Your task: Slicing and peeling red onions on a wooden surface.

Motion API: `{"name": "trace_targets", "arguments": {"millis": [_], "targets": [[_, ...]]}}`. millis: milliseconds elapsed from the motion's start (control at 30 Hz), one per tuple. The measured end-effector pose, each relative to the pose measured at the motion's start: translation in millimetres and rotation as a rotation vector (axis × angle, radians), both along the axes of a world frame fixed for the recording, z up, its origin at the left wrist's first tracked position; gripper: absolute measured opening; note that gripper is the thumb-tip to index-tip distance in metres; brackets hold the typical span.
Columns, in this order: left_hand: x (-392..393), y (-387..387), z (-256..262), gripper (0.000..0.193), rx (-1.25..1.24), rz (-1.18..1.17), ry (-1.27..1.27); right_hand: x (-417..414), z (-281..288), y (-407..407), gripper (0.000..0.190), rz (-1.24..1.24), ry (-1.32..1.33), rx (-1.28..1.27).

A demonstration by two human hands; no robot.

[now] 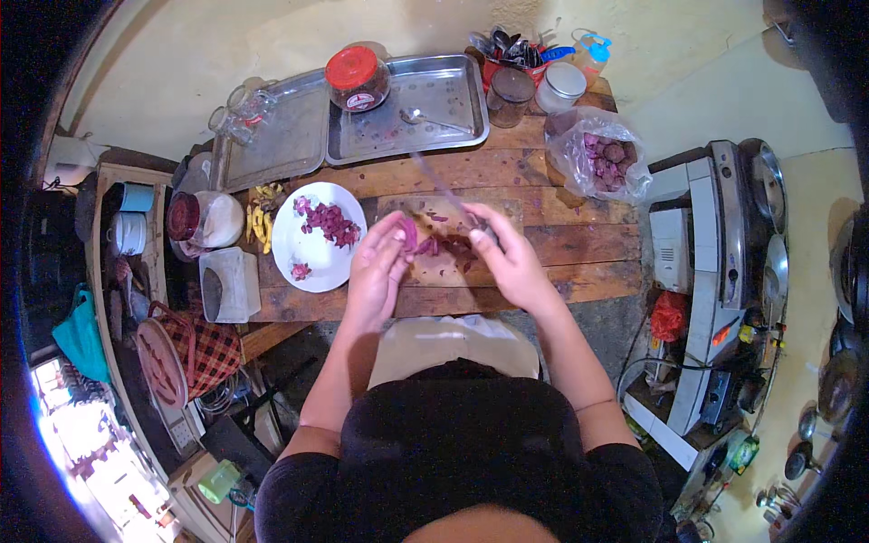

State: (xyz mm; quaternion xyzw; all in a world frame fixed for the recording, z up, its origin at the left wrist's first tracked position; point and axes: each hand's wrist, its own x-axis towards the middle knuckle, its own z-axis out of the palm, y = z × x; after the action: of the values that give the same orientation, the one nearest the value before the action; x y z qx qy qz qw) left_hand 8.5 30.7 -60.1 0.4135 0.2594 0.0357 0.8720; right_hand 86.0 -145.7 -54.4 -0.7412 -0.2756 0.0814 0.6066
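My right hand [506, 254] grips a knife [441, 183] by its handle, the blurred blade pointing up and away to the left. Between the fingers of my left hand [380, 261] is a piece of purple root vegetable [409, 234]. Below both hands lies a cutting board [499, 210], littered with purple peel scraps and a few cut pieces [429, 246]. Just left of my left hand sits a white plate [316, 261] with a floral pattern, bearing a heap of diced purple pieces [333, 225].
Metal trays [434, 146] stand at the back of the wooden table [590, 244], holding a red-lidded jar [356, 78] and a spoon [434, 122]. A plastic bag [570, 149] of purple chunks lies back right. Yellow bananas [259, 225] and a clear plastic container [231, 285] are left of the plate.
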Motion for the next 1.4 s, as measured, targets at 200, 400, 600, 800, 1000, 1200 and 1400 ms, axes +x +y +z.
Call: {"name": "trace_targets", "arguments": {"millis": [200, 400, 600, 800, 1000, 1200, 1400], "targets": [[0.5, 32.0, -108.4, 0.025, 0.758, -0.109, 0.169, 1.8, -73.0, -25.0, 0.029, -0.007, 0.885, -0.084], [18.5, 14.7, -124.7, 0.021, 1.210, -0.249, 0.188, -11.4, -104.1, -47.0, 0.030, -0.168, 0.997, -0.117], [24.5, -0.9, -126.0, 0.015, 1.650, -0.192, 0.010, -12.8, -102.1, -68.9, 0.030, -0.264, 0.996, -0.051], [38.1, -40.9, -116.3, 0.032, 1.605, -0.591, -0.311, -17.8, -107.3, -75.6, 0.031, -0.327, 1.057, -0.079], [35.9, -38.2, -130.0, 0.029, 1.725, -0.690, -0.383, -27.9, -125.3, -75.8, 0.030, -0.269, 0.923, -0.040], [30.0, -31.9, -134.9, 0.028, 1.653, -0.686, -0.407, -29.5, -127.3, -68.0, 0.029, -0.250, 0.804, -0.103], [21.7, -42.3, -108.8, 0.024, 0.842, -0.449, -0.057, -23.9, -91.9, -36.6, 0.026, -0.226, 0.831, -0.045]]}}
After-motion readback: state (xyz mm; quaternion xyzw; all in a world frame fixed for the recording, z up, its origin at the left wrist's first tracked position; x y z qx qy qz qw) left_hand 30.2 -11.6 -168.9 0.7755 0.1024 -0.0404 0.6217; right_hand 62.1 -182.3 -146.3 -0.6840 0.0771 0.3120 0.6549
